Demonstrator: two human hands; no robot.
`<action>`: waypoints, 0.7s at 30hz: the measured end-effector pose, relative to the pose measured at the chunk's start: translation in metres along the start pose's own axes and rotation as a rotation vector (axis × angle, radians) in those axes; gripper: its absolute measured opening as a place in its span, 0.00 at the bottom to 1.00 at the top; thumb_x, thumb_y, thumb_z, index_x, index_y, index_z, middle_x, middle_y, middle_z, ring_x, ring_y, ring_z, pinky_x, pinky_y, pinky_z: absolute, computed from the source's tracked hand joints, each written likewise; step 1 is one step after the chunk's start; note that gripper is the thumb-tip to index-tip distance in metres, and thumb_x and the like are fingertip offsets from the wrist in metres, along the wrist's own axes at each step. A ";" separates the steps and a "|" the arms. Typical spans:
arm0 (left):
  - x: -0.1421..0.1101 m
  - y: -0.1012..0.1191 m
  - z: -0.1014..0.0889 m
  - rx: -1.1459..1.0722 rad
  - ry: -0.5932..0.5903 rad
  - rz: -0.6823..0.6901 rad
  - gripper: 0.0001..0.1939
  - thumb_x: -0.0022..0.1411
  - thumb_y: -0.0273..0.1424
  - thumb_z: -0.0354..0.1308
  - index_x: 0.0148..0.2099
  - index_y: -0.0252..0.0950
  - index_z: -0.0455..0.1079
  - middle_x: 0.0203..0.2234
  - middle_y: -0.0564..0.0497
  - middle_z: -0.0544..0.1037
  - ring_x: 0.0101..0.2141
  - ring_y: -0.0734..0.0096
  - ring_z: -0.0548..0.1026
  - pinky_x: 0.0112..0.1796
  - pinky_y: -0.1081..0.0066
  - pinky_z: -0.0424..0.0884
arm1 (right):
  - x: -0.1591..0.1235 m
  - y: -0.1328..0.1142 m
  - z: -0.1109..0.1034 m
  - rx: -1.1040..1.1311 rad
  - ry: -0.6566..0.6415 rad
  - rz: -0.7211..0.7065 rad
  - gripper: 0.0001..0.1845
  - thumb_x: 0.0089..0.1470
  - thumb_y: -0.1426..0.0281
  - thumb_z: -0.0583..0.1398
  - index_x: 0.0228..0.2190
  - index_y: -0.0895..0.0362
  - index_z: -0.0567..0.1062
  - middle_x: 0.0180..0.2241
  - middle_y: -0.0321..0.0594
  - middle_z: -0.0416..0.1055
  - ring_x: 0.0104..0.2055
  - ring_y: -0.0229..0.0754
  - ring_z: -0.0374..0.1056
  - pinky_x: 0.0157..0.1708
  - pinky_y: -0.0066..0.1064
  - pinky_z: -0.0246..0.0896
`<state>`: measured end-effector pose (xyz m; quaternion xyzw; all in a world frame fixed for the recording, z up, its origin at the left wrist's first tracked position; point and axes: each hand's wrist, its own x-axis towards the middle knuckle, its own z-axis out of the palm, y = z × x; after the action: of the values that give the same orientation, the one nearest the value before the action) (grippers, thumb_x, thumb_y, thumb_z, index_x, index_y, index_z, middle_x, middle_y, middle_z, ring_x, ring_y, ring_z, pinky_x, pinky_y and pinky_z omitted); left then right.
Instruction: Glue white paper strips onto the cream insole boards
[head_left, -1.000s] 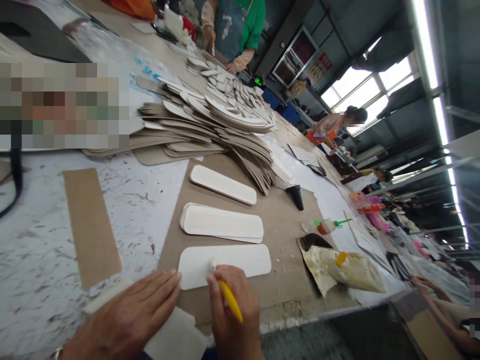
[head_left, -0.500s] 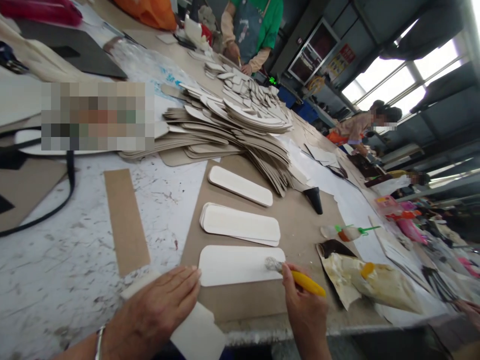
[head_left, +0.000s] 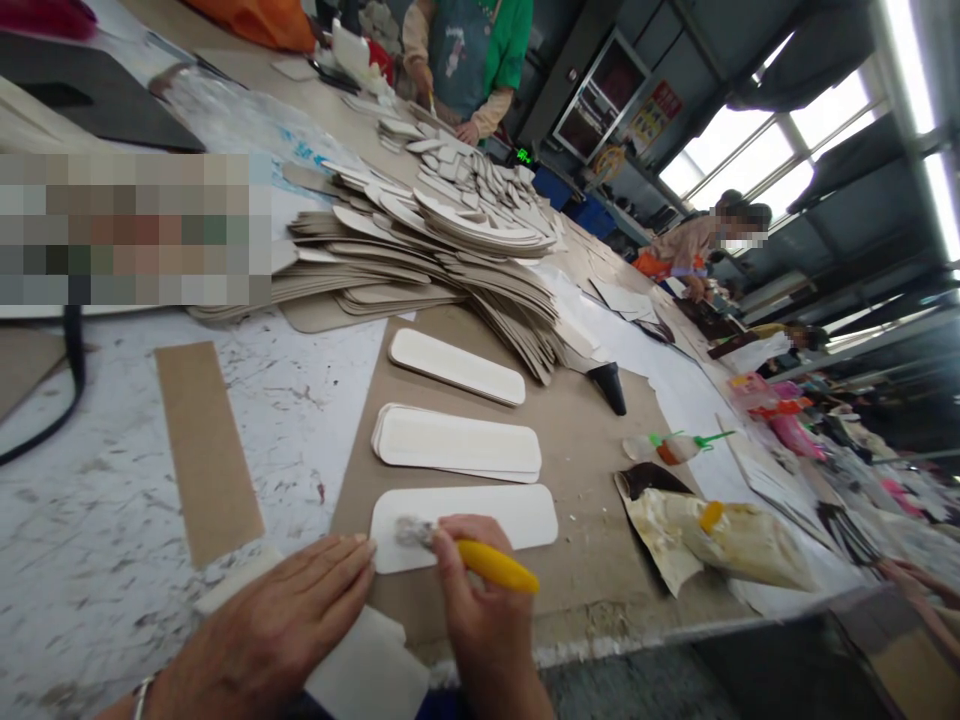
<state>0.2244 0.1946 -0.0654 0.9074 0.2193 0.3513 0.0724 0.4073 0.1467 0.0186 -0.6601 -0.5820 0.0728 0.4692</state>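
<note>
By the table [head_left: 292, 430] edge, the right hand [head_left: 484, 600] has its grip round the brush [head_left: 499, 567]; left hand [head_left: 281, 610] lies flat. Best stroke the strip [head_left: 487, 500] evenly, corners included.

Brush [head_left: 491, 565] on nearest strip [head_left: 529, 514], two strip stacks [head_left: 461, 443] behind, bag [head_left: 750, 547] rightward.

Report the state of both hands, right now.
Left hand: open, palm down, at the left end of a flat white round-cornered strip.
Right hand: closed, holding a yellow-handled brush.
</note>
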 end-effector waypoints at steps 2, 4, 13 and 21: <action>0.000 0.000 0.002 -0.011 0.028 -0.011 0.21 0.64 0.16 0.40 0.51 0.35 0.68 0.48 0.49 0.74 0.54 0.72 0.66 0.60 0.70 0.52 | 0.002 0.025 -0.029 -0.178 0.059 0.090 0.10 0.59 0.67 0.56 0.29 0.57 0.74 0.27 0.40 0.73 0.30 0.41 0.71 0.32 0.30 0.67; -0.001 0.001 0.003 -0.013 0.017 0.000 0.21 0.64 0.17 0.40 0.51 0.35 0.68 0.49 0.48 0.74 0.54 0.72 0.66 0.61 0.70 0.51 | 0.004 0.052 -0.062 -0.399 0.143 0.174 0.14 0.58 0.61 0.56 0.29 0.58 0.75 0.24 0.40 0.73 0.27 0.43 0.71 0.29 0.32 0.67; -0.001 0.000 0.004 -0.058 0.030 -0.002 0.20 0.64 0.18 0.41 0.52 0.36 0.68 0.49 0.49 0.74 0.55 0.72 0.65 0.61 0.71 0.51 | -0.002 0.029 -0.032 -0.300 0.125 -0.055 0.06 0.59 0.72 0.56 0.32 0.58 0.74 0.29 0.41 0.73 0.33 0.40 0.71 0.36 0.29 0.67; 0.006 -0.006 -0.011 0.115 -0.104 0.108 0.22 0.63 0.16 0.41 0.53 0.37 0.67 0.50 0.50 0.73 0.55 0.73 0.66 0.61 0.71 0.50 | -0.006 0.015 -0.004 0.070 0.025 0.147 0.07 0.57 0.69 0.57 0.29 0.56 0.74 0.28 0.39 0.73 0.30 0.40 0.71 0.31 0.29 0.67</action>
<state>0.2190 0.2021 -0.0554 0.9375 0.1860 0.2939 0.0123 0.4184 0.1416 0.0077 -0.6852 -0.5229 0.1191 0.4928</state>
